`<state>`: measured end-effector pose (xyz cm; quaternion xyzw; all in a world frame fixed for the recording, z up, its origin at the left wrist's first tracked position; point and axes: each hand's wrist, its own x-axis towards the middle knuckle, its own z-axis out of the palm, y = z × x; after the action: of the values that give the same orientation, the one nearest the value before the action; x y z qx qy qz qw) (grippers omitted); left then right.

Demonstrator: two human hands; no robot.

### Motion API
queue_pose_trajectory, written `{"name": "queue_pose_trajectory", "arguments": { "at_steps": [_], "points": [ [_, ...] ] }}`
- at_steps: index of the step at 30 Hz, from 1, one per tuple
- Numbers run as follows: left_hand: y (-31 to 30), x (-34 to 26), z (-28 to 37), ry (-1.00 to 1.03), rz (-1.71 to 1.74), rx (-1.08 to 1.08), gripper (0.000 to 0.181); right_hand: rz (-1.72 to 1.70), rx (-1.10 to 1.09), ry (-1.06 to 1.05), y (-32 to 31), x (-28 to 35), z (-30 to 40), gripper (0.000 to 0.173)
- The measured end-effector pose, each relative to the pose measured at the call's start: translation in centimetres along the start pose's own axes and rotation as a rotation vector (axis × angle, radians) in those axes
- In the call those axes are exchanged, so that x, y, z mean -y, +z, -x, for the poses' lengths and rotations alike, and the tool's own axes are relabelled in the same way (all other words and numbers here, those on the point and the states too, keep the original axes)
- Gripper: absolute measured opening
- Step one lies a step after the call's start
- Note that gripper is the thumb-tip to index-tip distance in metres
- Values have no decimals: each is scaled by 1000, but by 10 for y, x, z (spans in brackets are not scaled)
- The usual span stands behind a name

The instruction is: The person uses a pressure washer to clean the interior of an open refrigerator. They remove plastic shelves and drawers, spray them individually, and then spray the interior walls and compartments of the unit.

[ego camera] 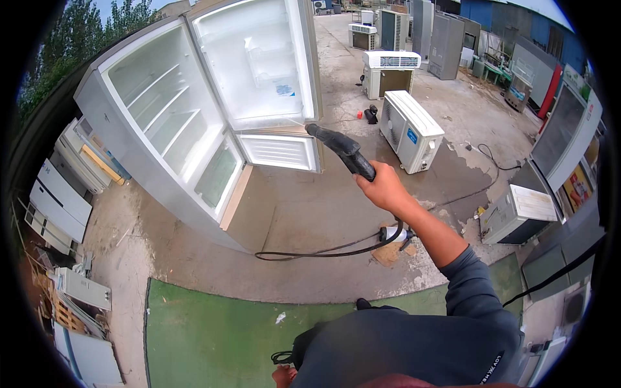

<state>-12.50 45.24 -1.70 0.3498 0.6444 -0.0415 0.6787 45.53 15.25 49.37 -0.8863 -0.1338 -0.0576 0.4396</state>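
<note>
My right hand (383, 186) grips the black handle of a spray gun (344, 148), with its nozzle towards the open upper door (262, 63) of a refrigerator. A thin pale streak, perhaps water, runs from the nozzle to that door's lower edge. A black hose (330, 253) hangs from the gun and loops over the wet ground. The tall grey refrigerator (145, 160) stands open, showing white shelves inside; its small lower door (279, 151) is open too. Low at the bottom edge, my left hand (284, 376) is closed around a looped black cord (281, 358), partly cut off by the frame.
A white bottle with a black top (394, 234) lies beyond the hose. Outdoor air-conditioner units (412, 131) stand to the right, with a black cable (495, 169) across the concrete. Green matting (218, 334) lies underfoot. Old appliance panels (60, 199) line the left side.
</note>
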Motion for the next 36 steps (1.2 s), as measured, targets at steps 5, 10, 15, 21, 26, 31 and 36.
{"name": "queue_pose_trajectory", "arguments": {
  "at_steps": [5,10,15,21,26,31,36],
  "points": [
    [16,7,11,7,-78,-62,35,-14,-89,1,0,-61,3,29],
    [37,17,21,6,-112,-116,32,-148,-162,98,-23,-96,3,27],
    [72,24,22,18,-132,-163,29,-136,-188,89,-40,-132,-11,27],
    [81,41,15,195,-122,-250,26,-159,-204,27,-40,-153,-38,29],
    [136,-4,94,220,-172,-235,22,-156,-200,24,-33,-172,-51,26],
    [114,21,107,147,-169,-262,25,-244,-206,-7,-17,-167,-53,26],
    [79,44,95,-41,132,-164,18,-227,-215,8,-6,-161,-51,26]
  ]
}}
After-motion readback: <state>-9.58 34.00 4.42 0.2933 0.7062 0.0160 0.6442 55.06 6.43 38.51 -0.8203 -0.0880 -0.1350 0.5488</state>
